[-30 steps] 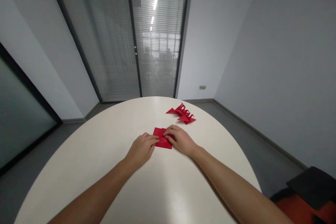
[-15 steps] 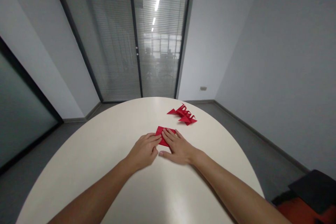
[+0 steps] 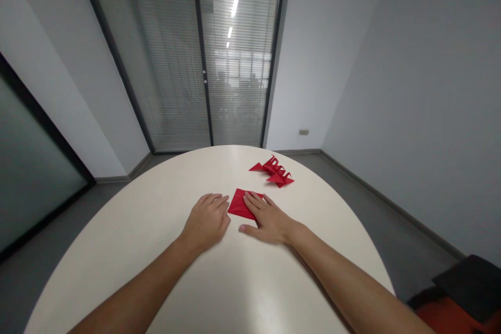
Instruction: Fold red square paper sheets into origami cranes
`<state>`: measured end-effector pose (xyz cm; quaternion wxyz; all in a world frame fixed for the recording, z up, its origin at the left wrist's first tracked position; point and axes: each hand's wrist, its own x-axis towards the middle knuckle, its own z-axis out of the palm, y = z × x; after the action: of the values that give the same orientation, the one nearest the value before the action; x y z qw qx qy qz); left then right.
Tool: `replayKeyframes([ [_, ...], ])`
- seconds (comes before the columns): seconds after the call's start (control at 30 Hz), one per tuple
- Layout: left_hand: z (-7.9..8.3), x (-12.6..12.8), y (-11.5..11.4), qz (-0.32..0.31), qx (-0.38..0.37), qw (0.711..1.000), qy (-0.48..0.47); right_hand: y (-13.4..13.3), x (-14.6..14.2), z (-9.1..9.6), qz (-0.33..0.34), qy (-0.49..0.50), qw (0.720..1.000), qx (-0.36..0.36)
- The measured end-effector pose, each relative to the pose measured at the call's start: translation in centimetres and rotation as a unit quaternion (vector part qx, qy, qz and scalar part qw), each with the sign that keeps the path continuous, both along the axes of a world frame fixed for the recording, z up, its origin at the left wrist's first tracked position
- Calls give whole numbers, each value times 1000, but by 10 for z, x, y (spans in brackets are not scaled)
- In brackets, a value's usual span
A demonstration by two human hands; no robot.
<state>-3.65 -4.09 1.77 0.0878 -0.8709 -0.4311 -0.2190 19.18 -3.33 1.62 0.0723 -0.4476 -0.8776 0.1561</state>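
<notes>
A folded sheet of red paper (image 3: pixel 238 205) lies flat on the white table. My right hand (image 3: pixel 268 220) presses down on its right part, fingers outstretched and thumb spread, covering that side. Just off the left edge of the paper is my left hand (image 3: pixel 207 219), its fingers loosely bent and nothing visible in them. Farther back and to the right rests a cluster of folded red paper cranes (image 3: pixel 276 171), with pointed wings and necks overlapping.
The round white table (image 3: pixel 156 209) fills the lower middle, its curved edge running behind the cranes. Beyond it stand glass panels with blinds (image 3: pixel 172 88) and pale walls. A black and red object (image 3: pixel 467 292), perhaps a chair, is at the lower right.
My left hand has drawn back leftward off the paper, uncovering its left corner. My right hand stays on the paper, and the cranes have not moved.
</notes>
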Motion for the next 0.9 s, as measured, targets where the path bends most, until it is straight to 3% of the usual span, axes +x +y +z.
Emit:
replayKeyframes([
  [0.17,-8,6,-1,-67,-41,997,9,1,0,1,8,-2,1000,-4],
  [0.4,-6,5,0,-66,-44,997,1,1,0,-2,4,1,1000,0],
  [0.57,2,5,-3,-31,-38,999,13,0,0,0,2,8,1000,1],
  [0.8,-10,3,1,-79,-29,996,-25,1,0,1,9,10,1000,5],
  [0.9,-11,4,2,-68,-47,996,-18,3,-2,-1,0,31,999,42],
])
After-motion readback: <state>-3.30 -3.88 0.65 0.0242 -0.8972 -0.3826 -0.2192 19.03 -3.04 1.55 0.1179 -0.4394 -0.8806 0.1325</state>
